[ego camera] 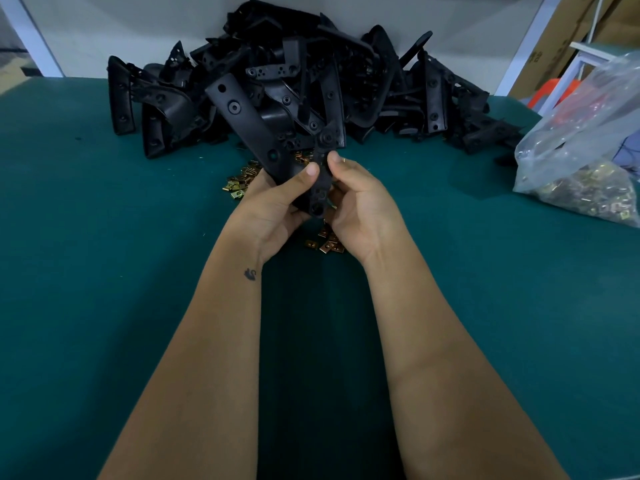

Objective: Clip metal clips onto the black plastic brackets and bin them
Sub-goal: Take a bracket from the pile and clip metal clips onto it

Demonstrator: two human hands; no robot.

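Observation:
I hold a black plastic bracket (249, 123) up over the green table, its long arm slanting up to the left. My left hand (273, 209) grips its lower part, thumb across the front. My right hand (360, 206) grips the bracket's narrow lower strip from the right, thumb tip pressed on it. Whether a clip sits under my right fingers is hidden. Loose brass-coloured metal clips (239, 187) lie on the table behind and under my hands, with more clips (325, 242) near my wrists.
A big heap of black brackets (346, 74) fills the back of the table (104, 220) against a white wall. A clear plastic bag (588, 157) of metal clips lies at the right edge. Cardboard boxes and a white frame stand behind it.

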